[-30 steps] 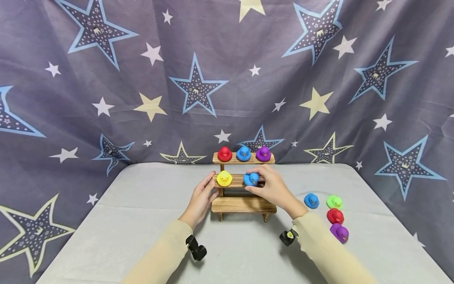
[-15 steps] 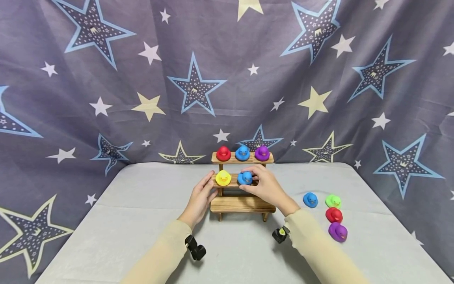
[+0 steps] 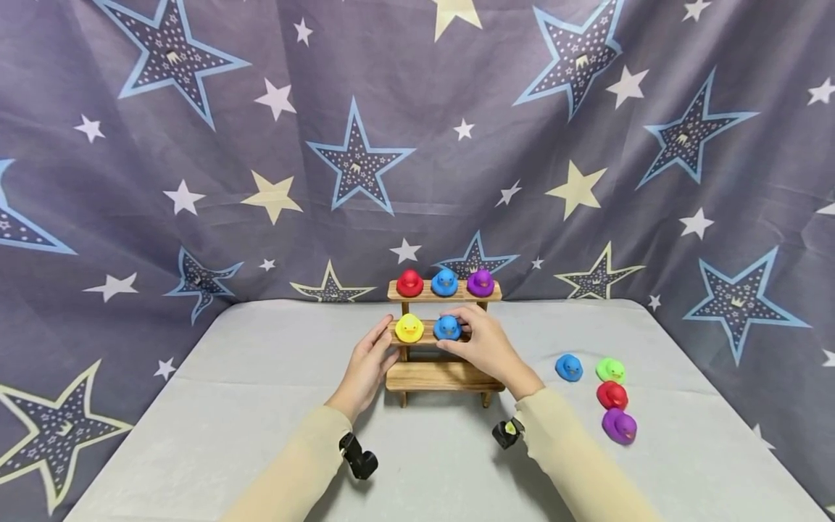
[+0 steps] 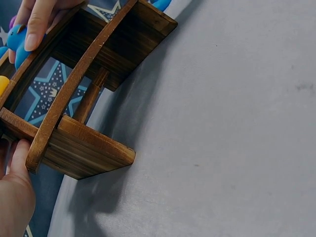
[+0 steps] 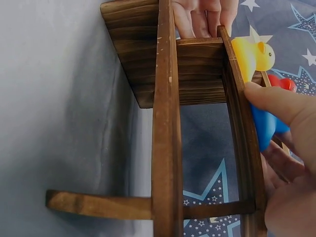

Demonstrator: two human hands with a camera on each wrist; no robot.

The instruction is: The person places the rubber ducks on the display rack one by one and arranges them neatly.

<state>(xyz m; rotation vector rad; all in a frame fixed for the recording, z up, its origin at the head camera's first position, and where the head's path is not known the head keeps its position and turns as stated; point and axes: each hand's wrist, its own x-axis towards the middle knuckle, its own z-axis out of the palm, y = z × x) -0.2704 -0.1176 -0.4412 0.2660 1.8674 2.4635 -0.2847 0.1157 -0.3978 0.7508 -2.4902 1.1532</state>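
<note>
A three-tier wooden display stand (image 3: pixel 446 376) stands on the table. On its middle tier, my right hand (image 3: pixel 489 348) pinches a blue rubber duck (image 3: pixel 447 328) between thumb and fingers. Beside that duck on the left sits a yellow rubber duck (image 3: pixel 409 328). My left hand (image 3: pixel 362 368) holds the stand at the left end of the middle tier, with its fingers (image 5: pixel 200 19) against the side support in the right wrist view. The top tier carries a red duck (image 3: pixel 409 283), a blue duck (image 3: pixel 444 283) and a purple duck (image 3: pixel 480 283).
Loose on the table, right of the stand, are a second blue duck (image 3: pixel 569 367), a green duck (image 3: pixel 610 370), a red duck (image 3: pixel 612 395) and a purple duck (image 3: pixel 619 426). A star-patterned curtain (image 3: pixel 261 130) hangs behind the grey-white table (image 3: pixel 274 348).
My right hand has slid the blue duck left along the middle tier, closer to the yellow duck. My left hand keeps its place on the stand. The view has shifted slightly.
</note>
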